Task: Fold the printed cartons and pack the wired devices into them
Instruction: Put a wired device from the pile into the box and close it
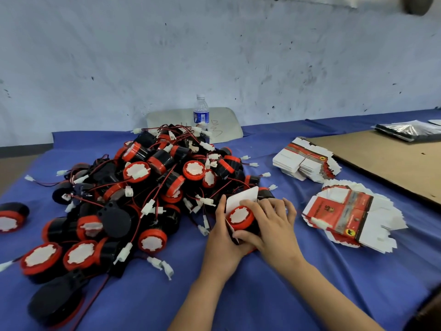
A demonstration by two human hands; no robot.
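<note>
A big heap of black-and-red round wired devices (148, 185) with white connectors covers the left and middle of the blue cloth. My left hand (223, 237) holds an opened carton (241, 199), whose white flap stands up behind it. My right hand (274, 225) grips a red-capped device (240, 217) that sits partly inside that carton. Two stacks of flat printed cartons lie to the right, one near (343, 218) and one farther back (307, 163).
A water bottle (201, 113) stands behind the heap against a white panel. A brown cardboard sheet (393, 163) lies at the right, with dark plastic bags (410, 130) beyond it. One stray device (12, 217) sits at the left edge. A wall runs behind.
</note>
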